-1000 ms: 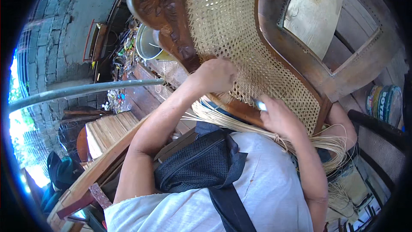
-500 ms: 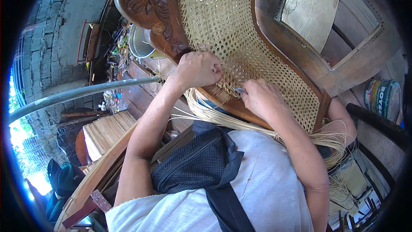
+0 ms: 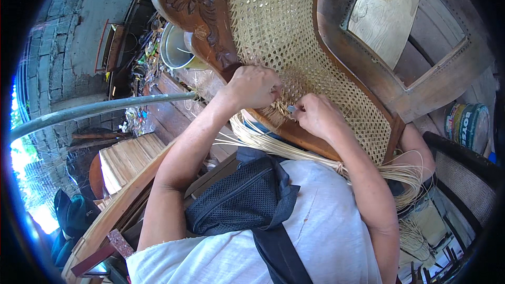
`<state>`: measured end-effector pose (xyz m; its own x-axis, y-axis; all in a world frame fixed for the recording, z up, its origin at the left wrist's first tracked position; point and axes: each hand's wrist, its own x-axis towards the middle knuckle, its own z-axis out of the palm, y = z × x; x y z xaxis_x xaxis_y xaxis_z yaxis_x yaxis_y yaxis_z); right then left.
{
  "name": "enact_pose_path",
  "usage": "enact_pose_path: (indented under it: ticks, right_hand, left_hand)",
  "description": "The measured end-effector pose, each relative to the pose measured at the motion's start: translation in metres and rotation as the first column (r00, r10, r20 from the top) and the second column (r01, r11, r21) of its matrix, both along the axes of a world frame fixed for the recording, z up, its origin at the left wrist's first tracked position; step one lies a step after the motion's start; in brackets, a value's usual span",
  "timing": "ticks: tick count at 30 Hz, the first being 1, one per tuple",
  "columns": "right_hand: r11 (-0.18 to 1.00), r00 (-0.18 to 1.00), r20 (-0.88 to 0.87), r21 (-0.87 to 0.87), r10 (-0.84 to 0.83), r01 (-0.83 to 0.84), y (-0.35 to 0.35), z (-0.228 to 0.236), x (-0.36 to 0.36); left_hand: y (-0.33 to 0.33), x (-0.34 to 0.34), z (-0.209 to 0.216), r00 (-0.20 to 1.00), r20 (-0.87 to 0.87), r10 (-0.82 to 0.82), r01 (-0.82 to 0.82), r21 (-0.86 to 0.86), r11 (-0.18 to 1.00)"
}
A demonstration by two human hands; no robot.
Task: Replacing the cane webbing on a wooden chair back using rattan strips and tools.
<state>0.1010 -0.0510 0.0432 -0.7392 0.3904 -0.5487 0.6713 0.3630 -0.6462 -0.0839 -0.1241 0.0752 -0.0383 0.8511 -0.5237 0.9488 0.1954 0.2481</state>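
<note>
The right grip (image 3: 318, 114) pinches a small blade (image 3: 291, 109) near woven cane (image 3: 279, 26); at its ten o'clock, the left grip (image 3: 253, 86) is curled, content unclear.

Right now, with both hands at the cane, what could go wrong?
The small metal tool in the right hand sits close to the left hand, so a slip might hurt it. It could also nick good weave in the cane panel. The strand bundle beside the right forearm might snag.

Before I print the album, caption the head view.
Right hand holds a small tool beside the left hand, over a woven cane panel.
</note>
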Motion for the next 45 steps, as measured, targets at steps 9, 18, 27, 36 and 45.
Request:
enact_pose_path:
  ticks: [9,18,27,36,45]
  right_hand:
    - [0.979,0.999,-0.035,-0.201,0.017,-0.024,0.016,-0.031,-0.002]
    - [0.975,0.997,-0.050,-0.208,0.066,-0.075,0.019,-0.035,-0.002]
    - [0.988,0.969,0.198,0.012,0.147,-0.152,0.007,0.004,-0.022]
    - [0.937,0.997,0.075,0.349,-0.013,-0.015,0.044,0.034,0.055]
    - [0.990,0.989,0.049,-0.005,-0.142,0.143,0.023,0.015,0.024]
  left_hand:
    - [0.000,-0.003,-0.009,0.999,0.003,-0.046,0.046,0.041,0.998]
    - [0.001,-0.003,-0.011,0.996,0.018,-0.091,0.091,-0.004,0.996]
    - [-0.003,0.011,-0.016,0.978,-0.150,-0.143,0.156,0.072,0.985]
    - [0.004,0.038,-0.022,0.983,0.140,-0.117,0.088,0.197,0.976]
    - [-0.003,0.020,-0.046,0.688,0.596,0.414,-0.456,-0.089,0.886]
